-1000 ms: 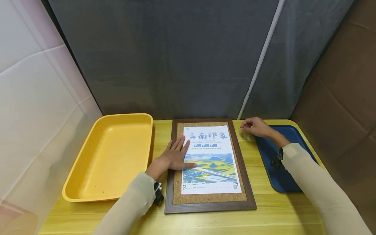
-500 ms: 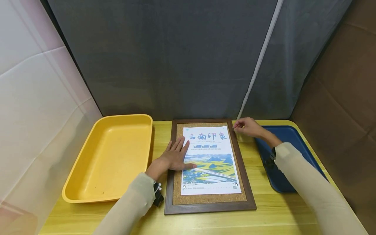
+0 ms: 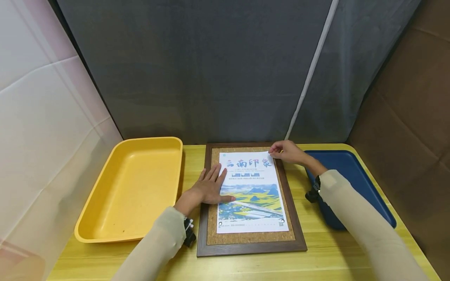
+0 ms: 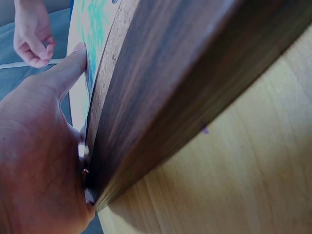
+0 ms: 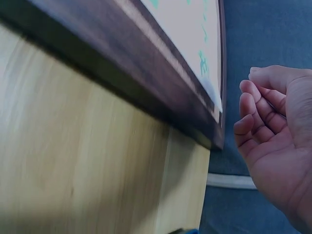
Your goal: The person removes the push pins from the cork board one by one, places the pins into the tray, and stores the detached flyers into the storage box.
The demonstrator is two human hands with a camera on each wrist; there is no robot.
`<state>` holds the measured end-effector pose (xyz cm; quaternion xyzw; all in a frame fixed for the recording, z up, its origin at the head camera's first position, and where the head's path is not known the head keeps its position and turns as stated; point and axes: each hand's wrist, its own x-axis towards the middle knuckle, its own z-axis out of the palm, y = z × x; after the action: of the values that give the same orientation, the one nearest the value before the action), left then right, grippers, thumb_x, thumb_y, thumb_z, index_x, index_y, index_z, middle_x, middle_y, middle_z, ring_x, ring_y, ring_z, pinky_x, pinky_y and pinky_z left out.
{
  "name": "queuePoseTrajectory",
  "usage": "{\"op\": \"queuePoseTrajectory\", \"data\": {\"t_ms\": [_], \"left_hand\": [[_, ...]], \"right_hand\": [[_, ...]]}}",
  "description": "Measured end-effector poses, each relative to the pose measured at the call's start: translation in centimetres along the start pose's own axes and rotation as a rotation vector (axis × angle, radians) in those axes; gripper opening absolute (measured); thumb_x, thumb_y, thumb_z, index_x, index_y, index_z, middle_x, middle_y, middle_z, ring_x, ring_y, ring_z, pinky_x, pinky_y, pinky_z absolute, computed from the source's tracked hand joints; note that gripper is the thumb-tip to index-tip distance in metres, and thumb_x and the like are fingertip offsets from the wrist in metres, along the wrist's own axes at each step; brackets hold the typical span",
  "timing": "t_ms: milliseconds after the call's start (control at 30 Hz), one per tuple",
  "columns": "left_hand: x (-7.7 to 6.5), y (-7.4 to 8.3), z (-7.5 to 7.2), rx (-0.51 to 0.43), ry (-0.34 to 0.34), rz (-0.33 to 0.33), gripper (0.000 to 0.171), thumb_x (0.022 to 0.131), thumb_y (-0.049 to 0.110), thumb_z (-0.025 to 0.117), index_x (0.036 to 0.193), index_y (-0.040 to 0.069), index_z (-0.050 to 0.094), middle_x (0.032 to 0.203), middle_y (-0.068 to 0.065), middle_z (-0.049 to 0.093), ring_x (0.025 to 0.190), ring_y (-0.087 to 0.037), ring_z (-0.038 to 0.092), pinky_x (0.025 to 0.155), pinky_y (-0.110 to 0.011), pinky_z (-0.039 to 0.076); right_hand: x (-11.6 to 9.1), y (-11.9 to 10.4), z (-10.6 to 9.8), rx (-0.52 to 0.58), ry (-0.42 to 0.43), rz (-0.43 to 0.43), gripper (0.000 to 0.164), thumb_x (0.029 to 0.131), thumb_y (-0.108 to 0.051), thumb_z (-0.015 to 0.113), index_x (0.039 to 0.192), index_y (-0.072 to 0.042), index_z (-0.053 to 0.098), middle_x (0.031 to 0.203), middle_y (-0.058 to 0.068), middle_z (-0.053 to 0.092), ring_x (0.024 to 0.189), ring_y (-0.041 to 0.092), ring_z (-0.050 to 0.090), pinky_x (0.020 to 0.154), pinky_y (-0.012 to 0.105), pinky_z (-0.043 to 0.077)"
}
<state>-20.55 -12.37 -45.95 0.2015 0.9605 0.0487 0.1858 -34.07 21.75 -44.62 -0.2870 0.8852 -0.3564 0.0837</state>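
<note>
Under left hand (image 3: 208,190), fingers spread straight: poster (image 3: 253,192), best pressed flat | Near right hand (image 3: 289,152), fingers curled, grasp unclear: poster's corner

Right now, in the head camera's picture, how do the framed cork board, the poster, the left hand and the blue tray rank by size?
1. Framed cork board: largest.
2. Poster and blue tray: unranked; they look close, and the right sleeve hides part of the tray.
3. Left hand: smallest.
</note>
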Motion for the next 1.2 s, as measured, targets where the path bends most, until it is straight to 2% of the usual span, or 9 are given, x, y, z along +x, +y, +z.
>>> {"op": "queuePoseTrajectory", "data": {"t_ms": [233,600,967,1200], "left_hand": [[0.0,-0.1,0.0,0.002,0.008,-0.001,0.111,0.097,0.078,0.05,0.172,0.011,0.004,0.178,-0.016,-0.008,0.165,-0.035,-0.005,0.13,-0.06,0.0],[0.1,0.0,-0.1,0.006,0.01,-0.003,0.112,0.096,0.079,0.05,0.172,0.011,0.004,0.178,-0.016,-0.008,0.165,-0.035,-0.005,0.13,-0.06,0.0],[0.2,0.3,0.0,0.003,0.001,-0.025,0.114,0.094,0.081,0.05,0.172,0.012,0.005,0.178,-0.014,-0.008,0.165,-0.034,-0.005,0.13,-0.059,-0.001],[0.3,0.4,0.0,0.001,-0.003,-0.031,0.114,0.093,0.082,0.05,0.172,0.013,0.005,0.178,-0.013,-0.008,0.165,-0.033,-0.006,0.13,-0.058,-0.002]], "right_hand": [[1.1,-1.1,0.8,0.002,0.003,-0.025,0.013,0.099,-0.003,0.07,0.108,0.005,0.076,0.093,0.012,0.074,0.076,0.018,0.058,0.069,0.028,0.047],[2.6,-2.4,2.2,-0.045,-0.004,-0.01,0.016,0.099,-0.004,0.07,0.11,0.005,0.077,0.096,0.009,0.075,0.083,0.019,0.062,0.076,0.031,0.05],[4.3,-3.4,4.1,-0.011,0.009,0.014,0.015,0.1,-0.006,0.071,0.11,0.003,0.078,0.095,0.008,0.074,0.081,0.018,0.06,0.074,0.028,0.049],[5.2,-4.5,5.2,-0.019,0.007,0.006,0.017,0.1,-0.006,0.07,0.112,0.003,0.077,0.1,0.011,0.075,0.086,0.019,0.062,0.079,0.028,0.051]]}}
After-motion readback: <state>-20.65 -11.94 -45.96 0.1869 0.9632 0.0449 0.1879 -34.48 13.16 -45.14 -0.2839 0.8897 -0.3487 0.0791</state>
